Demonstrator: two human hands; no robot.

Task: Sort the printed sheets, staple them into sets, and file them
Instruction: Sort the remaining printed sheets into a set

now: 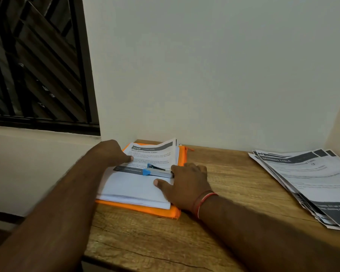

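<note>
Printed sheets [134,185] stacked on an orange folder [139,208], far left of the bench [224,183]
left hand [110,152] pinches their left edge in its grip; right hand [186,183] has a slack grip, thumb on the stack, fingertips at the stapler [157,171]; another pile [306,179] lies well right.

Dim, flat indoor light, greenish on the wall [204,65] (the window [37,61] is dark). Print on the sheets [151,154] is soft; lines bow near the edges.

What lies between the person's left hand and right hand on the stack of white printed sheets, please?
A blue-and-silver stapler lies on the white printed sheets between the left hand and right hand, seen in the head view.
</note>
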